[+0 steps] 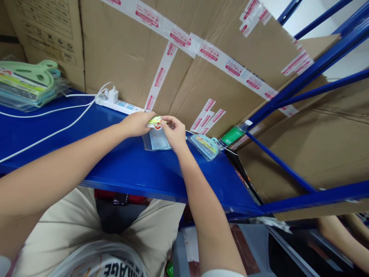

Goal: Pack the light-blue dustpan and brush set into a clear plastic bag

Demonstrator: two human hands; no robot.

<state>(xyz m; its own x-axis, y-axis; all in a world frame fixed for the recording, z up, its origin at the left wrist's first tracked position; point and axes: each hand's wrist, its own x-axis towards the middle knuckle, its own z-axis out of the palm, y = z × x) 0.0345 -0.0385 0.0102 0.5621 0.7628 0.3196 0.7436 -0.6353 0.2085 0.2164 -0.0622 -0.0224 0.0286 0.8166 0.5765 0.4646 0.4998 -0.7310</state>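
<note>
My left hand (137, 124) and my right hand (175, 132) meet over the blue shelf, near its back. Between them is a small yellow, white and red printed card (155, 122). My right thumb and fingers pinch its right side, while my left hand closes on its left end. Just below the card, a light-blue ridged plastic piece (159, 140) lies in a clear bag, partly covered by my right hand. To the right lies a bagged light-blue dustpan-shaped piece (205, 146) with a similar yellow label.
Green and blue dustpan-shaped pieces (31, 84) are stacked at the left. A white power strip (123, 105) with cables sits against the cardboard wall (123, 50). A green-labelled bottle (235, 134) leans near the blue frame (302, 88). Another person's arm (343, 238) shows at lower right.
</note>
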